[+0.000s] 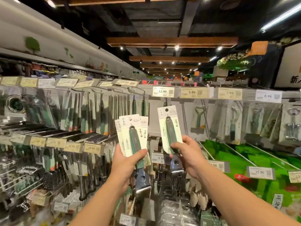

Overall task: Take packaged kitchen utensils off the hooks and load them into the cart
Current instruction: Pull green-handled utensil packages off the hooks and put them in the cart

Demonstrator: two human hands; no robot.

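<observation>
My left hand grips a fanned stack of carded utensils, each with a green handle and a steel blade that hangs below my fingers. In my right hand is one more carded utensil of the same kind, held upright by its lower part. Its hang hole is just below the hook under the 12.90 price tag; I cannot tell if the card is still on the hook. No cart is in view.
Rows of packaged utensils hang on hooks left and right of my hands, with price tags above. Green packets lie on sloped rails at lower right. More hanging goods fill the racks below my arms.
</observation>
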